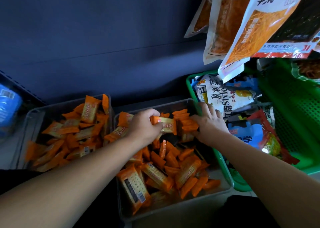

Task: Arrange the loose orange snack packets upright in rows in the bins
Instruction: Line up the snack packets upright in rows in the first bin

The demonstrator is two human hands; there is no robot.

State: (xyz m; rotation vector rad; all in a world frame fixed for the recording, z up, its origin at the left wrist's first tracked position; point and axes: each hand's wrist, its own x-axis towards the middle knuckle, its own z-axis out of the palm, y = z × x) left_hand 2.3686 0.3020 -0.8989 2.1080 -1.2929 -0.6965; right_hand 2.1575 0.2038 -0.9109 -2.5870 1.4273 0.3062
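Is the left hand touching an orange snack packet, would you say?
Touching: the head view shows the left hand gripping the orange snack packet.

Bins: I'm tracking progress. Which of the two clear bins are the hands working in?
The bin beside the green basket: left hand grips a packet there, right hand touches other packets.

Packet [167, 124] half-hidden by left hand [144, 124]

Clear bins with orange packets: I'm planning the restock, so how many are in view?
2: the left bin, and the middle bin between it and the green basket. Others may lie outside the frame.
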